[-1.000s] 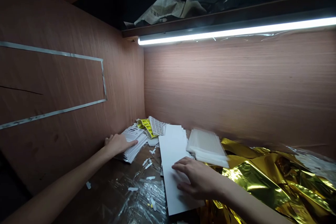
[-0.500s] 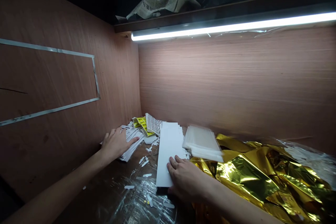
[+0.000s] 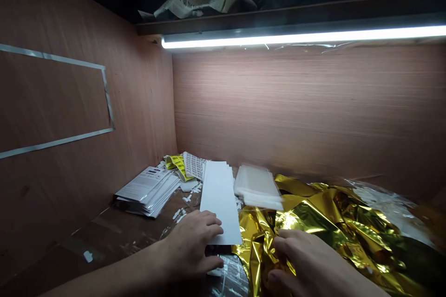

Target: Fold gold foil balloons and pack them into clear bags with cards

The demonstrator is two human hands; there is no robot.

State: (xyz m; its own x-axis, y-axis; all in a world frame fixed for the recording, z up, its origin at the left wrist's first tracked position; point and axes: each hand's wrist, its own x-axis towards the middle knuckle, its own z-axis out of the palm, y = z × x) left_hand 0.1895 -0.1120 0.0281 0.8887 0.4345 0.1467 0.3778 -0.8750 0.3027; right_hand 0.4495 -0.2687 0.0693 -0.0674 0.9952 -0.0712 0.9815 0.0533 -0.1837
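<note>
A stack of long white cards (image 3: 218, 195) lies in the middle of the work surface. My left hand (image 3: 195, 241) is at its near left corner, fingers spread and thumb apart; whether the fingertips touch the top card I cannot tell. Over crumpled gold foil (image 3: 313, 218), to the right of the cards, is my right hand (image 3: 306, 260), its fingers bent and thumb apart, with nothing visible between them. At the left wall sits a pile of printed cards in clear sleeves (image 3: 148, 190). Clear plastic bags (image 3: 258, 186) are stacked right of the white cards.
Yellow label sheets (image 3: 178, 165) and a printed white sheet (image 3: 193, 164) lie at the back corner. Small white paper scraps (image 3: 88, 256) are scattered on the dark surface. Wooden walls (image 3: 296, 102) enclose the left and back, under a bright tube light (image 3: 296, 38).
My left hand has left the sleeved pile and come right to the white cards. My right hand has moved off the white cards, rightward over the foil. The view has shifted slightly.
</note>
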